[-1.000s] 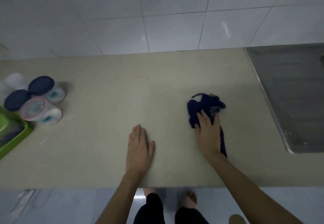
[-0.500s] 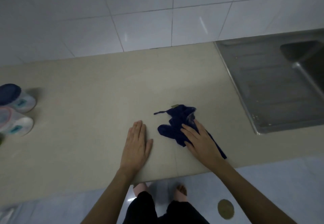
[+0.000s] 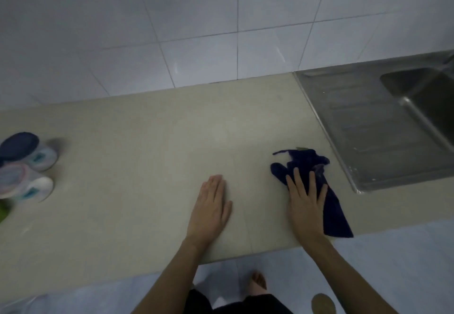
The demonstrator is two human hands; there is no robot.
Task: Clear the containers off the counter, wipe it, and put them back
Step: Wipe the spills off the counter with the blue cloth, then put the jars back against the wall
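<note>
Counter mid-wipe: two jars at far left of frame, cloth under the right hand near the sink.

At the left edge, a white plastic jar with a dark blue lid (image 3: 24, 150) sits just behind a white plastic jar with a translucent pinkish lid (image 3: 23, 183); they look to be touching, contents cannot be made out. A bright green object (image 3: 3, 211) is cut off at the edge below them. The beige stone counter (image 3: 147, 146) is bare across its middle. Left hand (image 3: 211, 209), lower centre, lies flat, palm down, fingers together, holding nothing. Right hand (image 3: 305, 201), lower right, is spread palm-down, pressing a crumpled dark blue cloth (image 3: 304, 162) to the counter; the cloth's tail reaches the counter's front edge. The stainless steel sink (image 3: 383, 126) fills the right side, close to the cloth.
</note>
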